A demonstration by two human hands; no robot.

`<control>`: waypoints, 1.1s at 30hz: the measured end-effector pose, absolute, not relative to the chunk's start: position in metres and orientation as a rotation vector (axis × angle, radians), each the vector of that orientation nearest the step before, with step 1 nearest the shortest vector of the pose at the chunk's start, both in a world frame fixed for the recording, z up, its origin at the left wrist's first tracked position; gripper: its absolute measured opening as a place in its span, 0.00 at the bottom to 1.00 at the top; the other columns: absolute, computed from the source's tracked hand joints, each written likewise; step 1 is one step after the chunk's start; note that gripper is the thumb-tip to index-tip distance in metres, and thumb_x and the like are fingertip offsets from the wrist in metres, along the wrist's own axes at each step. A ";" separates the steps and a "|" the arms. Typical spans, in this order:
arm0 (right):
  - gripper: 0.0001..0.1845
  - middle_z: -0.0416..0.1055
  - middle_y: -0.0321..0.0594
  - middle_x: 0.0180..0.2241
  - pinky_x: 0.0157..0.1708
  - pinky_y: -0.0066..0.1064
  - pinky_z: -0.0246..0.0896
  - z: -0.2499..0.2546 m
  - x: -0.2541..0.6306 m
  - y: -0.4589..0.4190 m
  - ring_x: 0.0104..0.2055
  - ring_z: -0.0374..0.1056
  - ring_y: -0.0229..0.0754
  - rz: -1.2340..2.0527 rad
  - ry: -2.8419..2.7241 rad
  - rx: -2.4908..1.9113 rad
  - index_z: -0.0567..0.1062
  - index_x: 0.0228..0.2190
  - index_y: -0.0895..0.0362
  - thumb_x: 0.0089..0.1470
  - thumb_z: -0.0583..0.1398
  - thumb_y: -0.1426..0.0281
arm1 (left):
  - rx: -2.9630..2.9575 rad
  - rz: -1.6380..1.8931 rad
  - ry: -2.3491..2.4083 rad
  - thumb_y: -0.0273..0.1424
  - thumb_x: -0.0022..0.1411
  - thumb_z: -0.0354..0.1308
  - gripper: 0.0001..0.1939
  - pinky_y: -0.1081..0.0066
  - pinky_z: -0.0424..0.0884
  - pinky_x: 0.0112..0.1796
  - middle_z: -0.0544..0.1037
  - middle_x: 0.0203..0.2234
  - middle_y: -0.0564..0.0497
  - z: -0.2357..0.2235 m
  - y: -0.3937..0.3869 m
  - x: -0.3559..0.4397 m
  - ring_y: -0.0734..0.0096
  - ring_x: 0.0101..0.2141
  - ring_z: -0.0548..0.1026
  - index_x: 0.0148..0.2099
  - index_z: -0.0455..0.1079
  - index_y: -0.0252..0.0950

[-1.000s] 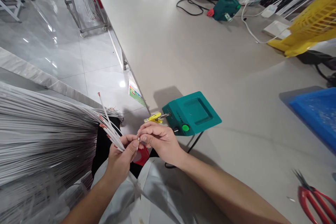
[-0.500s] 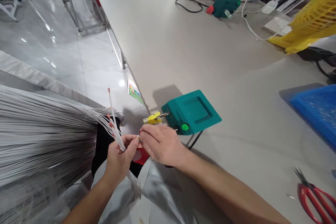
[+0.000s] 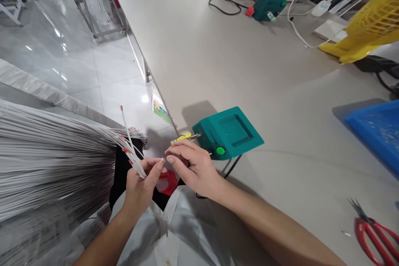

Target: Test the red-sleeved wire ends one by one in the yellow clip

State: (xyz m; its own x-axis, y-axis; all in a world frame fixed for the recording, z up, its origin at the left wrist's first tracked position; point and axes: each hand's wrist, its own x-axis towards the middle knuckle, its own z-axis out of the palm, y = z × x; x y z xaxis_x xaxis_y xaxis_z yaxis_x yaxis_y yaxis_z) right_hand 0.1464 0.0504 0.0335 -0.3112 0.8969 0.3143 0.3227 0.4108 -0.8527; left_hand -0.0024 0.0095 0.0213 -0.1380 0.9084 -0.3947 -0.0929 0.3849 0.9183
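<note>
A small bundle of white wires [image 3: 136, 162] with reddish ends is gripped in my left hand [image 3: 140, 185]. Its thumb and index finger pinch a small pale wire end at their tips. Just to the right, my right hand [image 3: 199, 170] has its thumb and fingers apart, close to that wire end, with nothing visible between them. Behind the right fingers, a yellow clip [image 3: 184, 136] sits on the metal prong of a teal tester box [image 3: 213, 129] with a green button [image 3: 220, 150]. The right hand covers part of the clip.
Many long white wires [image 3: 56, 162] hang in a thick mass at the left. On the table [image 3: 249, 75] are red-handled scissors [image 3: 370, 232], a blue tray [image 3: 374, 133], a yellow plastic fan-like object [image 3: 370, 16] and another green box [image 3: 268, 6] with cables. A red stool [image 3: 170, 183] shows below my hands.
My right hand has opened its fingers and come off the wire end at my left fingertips. The left hand's wire bundle has tipped slightly left. More of the red stool shows.
</note>
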 end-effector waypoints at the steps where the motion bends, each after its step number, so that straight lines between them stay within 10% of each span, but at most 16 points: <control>1: 0.05 0.70 0.43 0.33 0.36 0.30 0.65 0.033 0.145 0.051 0.37 0.68 0.39 0.886 -1.829 -1.059 0.73 0.32 0.57 0.52 0.57 0.73 | 0.802 1.015 1.424 0.37 0.52 0.61 0.12 0.77 0.58 0.18 0.75 0.21 0.51 0.022 0.009 -0.001 0.79 0.18 0.64 0.31 0.73 0.31; 33: 0.07 0.66 0.38 0.25 0.29 0.28 0.60 0.034 0.140 0.044 0.29 0.63 0.37 0.991 -1.758 -1.109 0.68 0.24 0.57 0.52 0.54 0.74 | 0.479 1.315 1.178 0.31 0.52 0.62 0.06 0.85 0.52 0.15 0.74 0.20 0.54 0.015 0.006 0.005 0.89 0.14 0.57 0.31 0.72 0.33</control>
